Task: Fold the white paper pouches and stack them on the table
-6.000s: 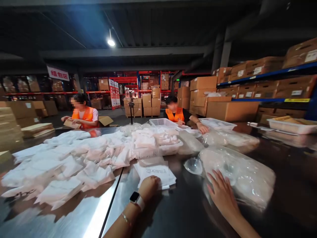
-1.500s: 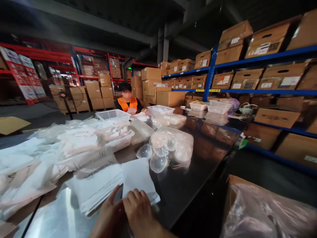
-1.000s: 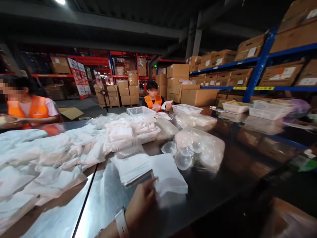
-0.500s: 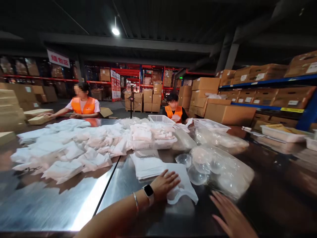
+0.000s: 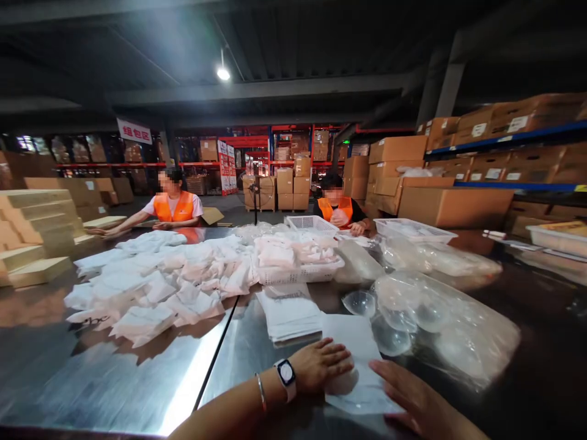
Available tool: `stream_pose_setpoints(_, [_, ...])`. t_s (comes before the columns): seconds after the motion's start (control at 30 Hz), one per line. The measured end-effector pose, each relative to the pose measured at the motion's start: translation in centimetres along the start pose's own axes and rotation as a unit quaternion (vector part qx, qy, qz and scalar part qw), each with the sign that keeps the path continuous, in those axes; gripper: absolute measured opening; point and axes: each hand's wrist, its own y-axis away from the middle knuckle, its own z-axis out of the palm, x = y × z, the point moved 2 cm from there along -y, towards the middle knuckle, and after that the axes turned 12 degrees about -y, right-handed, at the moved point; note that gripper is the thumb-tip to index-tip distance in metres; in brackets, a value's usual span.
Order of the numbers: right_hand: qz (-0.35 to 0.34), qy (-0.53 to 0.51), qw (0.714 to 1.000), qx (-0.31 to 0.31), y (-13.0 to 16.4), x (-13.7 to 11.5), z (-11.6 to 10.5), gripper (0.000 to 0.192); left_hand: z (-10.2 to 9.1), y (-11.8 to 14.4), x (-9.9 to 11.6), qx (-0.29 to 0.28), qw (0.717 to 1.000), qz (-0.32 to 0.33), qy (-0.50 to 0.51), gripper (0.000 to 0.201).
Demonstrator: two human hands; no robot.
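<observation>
A flat white pouch point(image 5: 353, 342) lies on the steel table point(image 5: 114, 379) right in front of me. My left hand point(image 5: 318, 365), with a watch on the wrist, presses flat on its left side. My right hand point(image 5: 415, 400) rests flat on its lower right corner. Both hands have their fingers spread. Just beyond the pouch is a stack of flat white bags point(image 5: 290, 313). To the right lies a clear plastic bag of transparent dome cups point(image 5: 452, 327), and one loose cup point(image 5: 360, 302) sits beside it.
A heap of filled white pouches point(image 5: 160, 281) covers the table's left half. A white basket point(image 5: 298, 272) holds more. Two people in orange vests point(image 5: 173, 206) point(image 5: 338, 209) work at the far side. Cardboard boxes point(image 5: 452, 205) fill the shelves on the right; flat cartons point(image 5: 32, 226) are stacked at left.
My view has swung from the right back to the table. The single white pouch has been drawn toward me off the stack, and my right hand has come down onto it.
</observation>
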Motion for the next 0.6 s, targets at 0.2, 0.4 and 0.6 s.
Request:
stream_pose_setpoints(0.2, [0.065,-0.045,0.996,-0.033,-0.2,1.3,0.7,0.055,0.6,-0.3,0.0,-0.012,0.999,0.014,0.042,0.043])
stream_pose_setpoints(0.4, [0.046,-0.210,0.967,-0.138,-0.5,1.2,0.4,0.054,1.1,0.3,0.6,0.001,0.990,0.031,0.138,0.040])
stream_pose_setpoints(0.6, [0.338,-0.378,0.860,-0.054,1.4,-1.5,0.9,0.035,0.0,1.9,2.6,0.024,0.949,-0.120,0.292,0.032])
